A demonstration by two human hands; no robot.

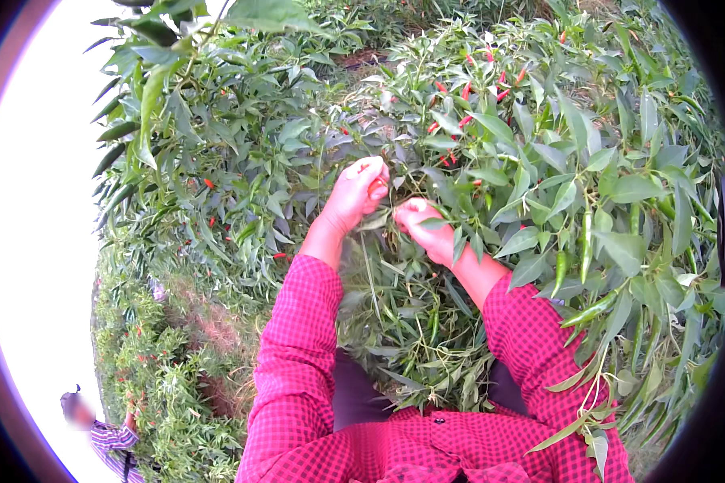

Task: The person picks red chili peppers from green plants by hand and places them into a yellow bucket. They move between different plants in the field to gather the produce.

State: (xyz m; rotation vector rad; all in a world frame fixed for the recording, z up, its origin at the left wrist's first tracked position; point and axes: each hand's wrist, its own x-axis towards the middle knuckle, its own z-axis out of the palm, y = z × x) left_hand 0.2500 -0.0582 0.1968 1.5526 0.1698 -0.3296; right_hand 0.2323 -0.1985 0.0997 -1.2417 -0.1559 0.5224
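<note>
My left hand is curled closed among the chili plants. Red chili peppers show between its fingers. Just to the right and slightly lower, my right hand has its fingers bent inward against thin stems and foliage. A leaf crosses in front of it, and whether it grips a stem or a pepper cannot be made out. Below both hands, leafy stems with green peppers lie in front of my legs.
Ripe red peppers dot the plant ahead. Green chili peppers hang beside my right sleeve. More dark green peppers hang at upper left. Another person stands among plants at lower left. Dry grass covers the ground between rows.
</note>
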